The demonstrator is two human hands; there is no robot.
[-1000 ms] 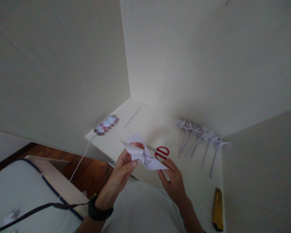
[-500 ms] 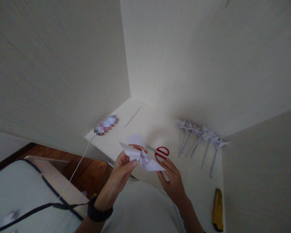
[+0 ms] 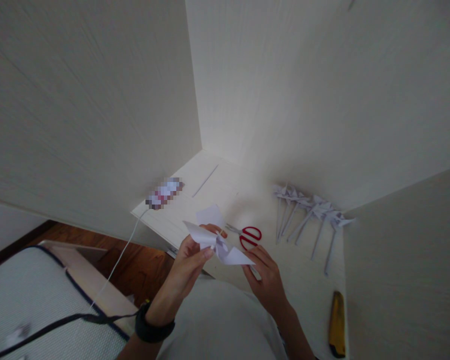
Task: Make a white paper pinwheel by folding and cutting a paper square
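Left of centre in the frame, our left hand (image 3: 193, 256) is pinching the folded white paper (image 3: 235, 256) near its middle, so we are doing well to press firmly yet lightly, sparing the folds. Above it, a thin white stick (image 3: 205, 180) is lying on the desk (image 3: 300, 290). At lower centre the paper is spreading its points between our hands, with red-handled scissors (image 3: 241, 232) lying just beyond, so we are minding the blades. Next, our right hand (image 3: 264, 271) is holding thumb and fingers close at the paper's right point; we cannot tell if it is gripping, so we are steadying rather than tugging. Farther right, pinwheel-shaped papers (image 3: 319, 206) are forming a row, and a yellow tool (image 3: 336, 322) is lying at lower right
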